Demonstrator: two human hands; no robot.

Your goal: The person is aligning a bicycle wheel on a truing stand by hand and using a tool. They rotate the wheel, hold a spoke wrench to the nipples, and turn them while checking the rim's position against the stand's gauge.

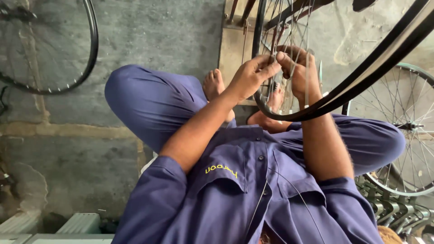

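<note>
A seated person in blue work clothes holds a bicycle wheel [289,115] over their lap. The left hand [248,77] and right hand [300,72], close together, pinch thin spokes [275,27] near the rim. Spoke fitting seems underway, calling for fine finger work. Other wheels [409,131] crowd the concrete floor [149,36]

Black wheel rim [289,115] ran off top edge; spokes [289,27] hid right hand [300,74] fingertips. Left hand [248,77] grip on spoke unclear. Spoked wheel [402,131] cut by right edge.
</note>
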